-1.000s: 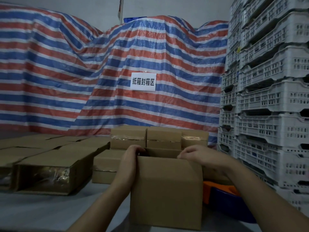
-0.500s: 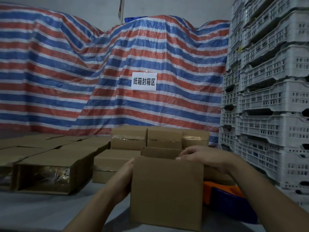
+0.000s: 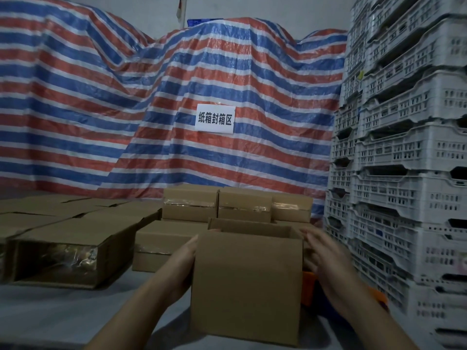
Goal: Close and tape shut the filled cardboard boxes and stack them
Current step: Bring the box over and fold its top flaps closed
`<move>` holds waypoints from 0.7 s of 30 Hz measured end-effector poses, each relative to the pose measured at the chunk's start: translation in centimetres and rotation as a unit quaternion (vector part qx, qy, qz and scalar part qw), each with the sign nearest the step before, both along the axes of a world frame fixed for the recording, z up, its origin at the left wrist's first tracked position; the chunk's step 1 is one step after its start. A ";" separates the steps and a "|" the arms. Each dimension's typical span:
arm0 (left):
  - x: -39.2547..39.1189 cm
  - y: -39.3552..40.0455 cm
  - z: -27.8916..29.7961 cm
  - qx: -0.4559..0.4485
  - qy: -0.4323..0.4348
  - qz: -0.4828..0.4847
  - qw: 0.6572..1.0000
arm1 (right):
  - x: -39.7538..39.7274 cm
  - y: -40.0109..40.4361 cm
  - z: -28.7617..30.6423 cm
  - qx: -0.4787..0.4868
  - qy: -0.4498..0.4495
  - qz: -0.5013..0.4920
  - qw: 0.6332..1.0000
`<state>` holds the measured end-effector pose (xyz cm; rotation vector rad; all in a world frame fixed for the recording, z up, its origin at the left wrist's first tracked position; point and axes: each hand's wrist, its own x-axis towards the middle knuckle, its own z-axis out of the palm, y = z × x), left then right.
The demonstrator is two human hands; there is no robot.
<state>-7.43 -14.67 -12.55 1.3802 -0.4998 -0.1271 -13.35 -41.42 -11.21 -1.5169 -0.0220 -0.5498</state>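
Flanking the open cardboard box (image 3: pixel 247 284) on the bench (image 3: pixel 50 314), my two hands sit on its opposite sides. My left hand (image 3: pixel 183 261) lies flat against the left wall, fingers straight and pointing away from me, their tips reaching up near the top rim. My right hand (image 3: pixel 326 258) is at the right wall, blurred; its fingers (image 3: pixel 312 236) look loosely spread beside the upper corner, and I cannot tell whether they press the cardboard or hang just off it. Neither hand curls round anything. The box stands upright between my palms with its top open, the far flap (image 3: pixel 242 223) standing up beyond my fingertips.

What lies inside the box is hidden by its near wall. My left palm is covered by the box edge, and the lower right wall is lost behind my right wrist. An orange and blue object (image 3: pixel 309 289) peeks out below my right hand, mostly concealed, so I cannot say what it is.

Beyond my fingertips a row of taped boxes (image 3: pixel 217 205) is stacked on another sealed box (image 3: pixel 161 246). Further left of my left hand, more flat-topped cartons (image 3: pixel 75 248) crowd the bench, the nearest with shiny tape on its front face. To the right of my right hand rises a tall stack of white plastic crates (image 3: pixel 409 147), close to the box. Behind everything hangs a red, white and blue striped tarpaulin (image 3: pixel 101 109) bearing a white paper sign (image 3: pixel 214 118) with printed characters.
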 end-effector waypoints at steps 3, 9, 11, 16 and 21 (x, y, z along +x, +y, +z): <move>0.0 0.0 -0.1 -0.011 -0.001 0.000 1.000 | 0.2 0.5 -1.9 -0.009 0.011 0.023 1.000; 0.5 0.1 -0.3 -0.024 -0.005 -0.002 1.000 | 1.1 1.6 -1.9 -0.051 0.052 0.021 0.997; 0.5 0.0 -0.3 -0.026 -0.011 -0.006 1.000 | 1.0 1.6 -2.3 -0.076 0.073 0.001 0.994; 0.6 -0.2 -0.4 -0.022 -0.025 -0.007 0.999 | 1.5 1.3 -2.0 -0.013 0.097 -0.020 0.995; 0.2 -0.1 -0.8 0.007 -0.033 0.013 0.999 | 1.0 0.4 -2.1 -0.088 0.085 0.036 0.992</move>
